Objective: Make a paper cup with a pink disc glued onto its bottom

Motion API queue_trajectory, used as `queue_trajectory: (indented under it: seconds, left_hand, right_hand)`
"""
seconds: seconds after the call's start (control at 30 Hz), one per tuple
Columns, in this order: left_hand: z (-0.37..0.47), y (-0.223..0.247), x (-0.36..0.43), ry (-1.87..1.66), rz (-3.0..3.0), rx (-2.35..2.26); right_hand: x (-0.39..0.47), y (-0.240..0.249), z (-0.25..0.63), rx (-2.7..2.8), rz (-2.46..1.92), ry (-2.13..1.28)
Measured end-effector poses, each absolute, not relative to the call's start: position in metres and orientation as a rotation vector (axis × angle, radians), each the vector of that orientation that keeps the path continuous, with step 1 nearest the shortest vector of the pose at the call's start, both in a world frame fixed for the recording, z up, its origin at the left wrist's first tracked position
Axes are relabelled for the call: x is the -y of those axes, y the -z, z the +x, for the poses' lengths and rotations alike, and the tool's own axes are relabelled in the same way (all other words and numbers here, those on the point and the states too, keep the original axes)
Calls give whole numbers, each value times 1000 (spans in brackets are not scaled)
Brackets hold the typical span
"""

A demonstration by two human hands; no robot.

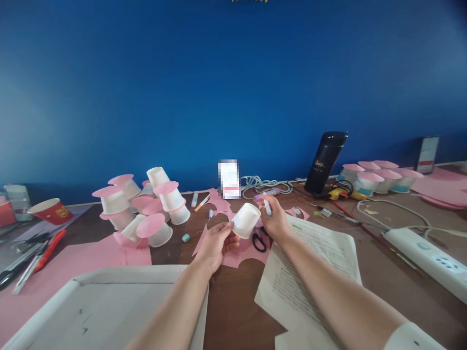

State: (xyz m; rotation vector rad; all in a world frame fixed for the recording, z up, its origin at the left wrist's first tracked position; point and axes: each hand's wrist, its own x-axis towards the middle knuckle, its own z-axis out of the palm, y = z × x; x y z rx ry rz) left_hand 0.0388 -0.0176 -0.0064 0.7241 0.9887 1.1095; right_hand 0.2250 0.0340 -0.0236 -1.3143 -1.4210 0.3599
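White paper cup [246, 222] clamped in curled left hand [218, 241], right hand [274, 218] pinching slim pale stick [268, 208], black-handled scissors [255, 245] at cup's five o'clock

Deep blue wall [233, 97] fills upper view, paler glow at left; dark brown bench [233, 306] running along its base.

Both bare forearms reach in from the bottom of the view — the left [171, 304] angling up and inward, the right [328, 287] slanting up from the lower right, a pale sleeve [414, 338] at its near end. The left hand [217, 243] is half closed, thumb above curled fingers. The right hand [272, 218] is bent more tightly, its fingers drawn in toward the thumb — the two hands near each other, apart, above the surface [233, 306].
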Motion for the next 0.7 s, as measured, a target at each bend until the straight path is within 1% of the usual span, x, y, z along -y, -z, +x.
queue_trajectory:
  seconds: [0.17, 0.47, 0.57, 0.63, 0.7]
  left_hand:
    - [29, -6, 22, -884, 985, -1031]
    - [18, -15, 26, -303, 1711, -1276]
    - [16, -19, 28, -306, 1868, -1295]
    - [8, -26, 28, -439, 1969, -1384]
    - [-7, -34, 26, -663, 2013, -1625]
  right_hand:
    - [-34, 24, 225, 1440, -1274, -387]
    - [-33, 25, 224, 1478, -1272, -330]
    - [-33, 27, 225, 1487, -1256, -336]
    - [-33, 27, 225, 1490, -1262, -341]
    - [-33, 27, 225, 1489, -1296, -342]
